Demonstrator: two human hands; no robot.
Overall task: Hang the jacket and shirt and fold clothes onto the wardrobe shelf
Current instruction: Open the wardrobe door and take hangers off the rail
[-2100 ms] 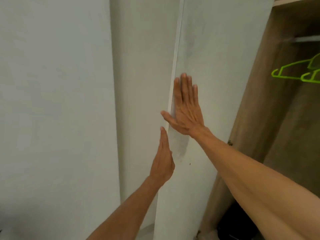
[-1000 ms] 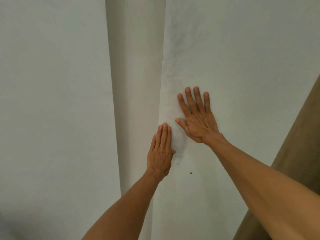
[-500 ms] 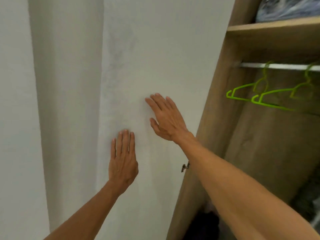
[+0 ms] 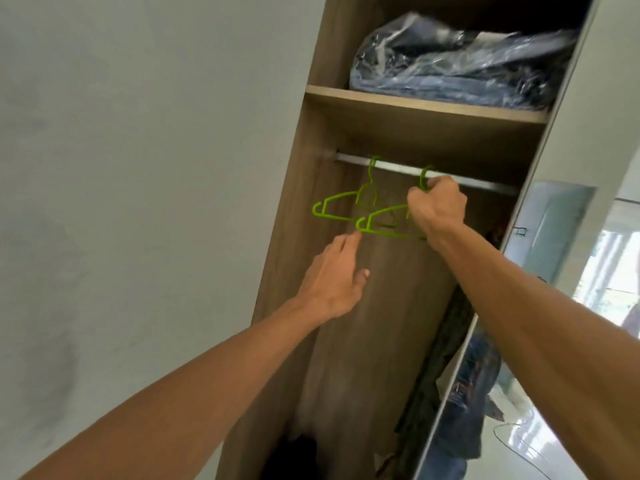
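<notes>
Wardrobe (image 4: 294,237) interior: right hand (image 4: 438,206) curled round the hook of the nearer green hanger (image 4: 381,213) on the rail (image 4: 391,167); left hand (image 4: 334,278) spread, forefinger apparently touching its shoulder end. Bagged clothes (image 4: 457,60) lie on the shelf (image 4: 415,107) above.

A mirrored door (image 4: 561,244) catches the light of a bright room. High to its left lies a plastic-wrapped bundle (image 4: 450,64) of dark blue fabric. Dark green cloth (image 4: 443,348) hangs just left of the door's lower edge. Far to the left of it, a plain white panel (image 4: 138,168) fills the view.
</notes>
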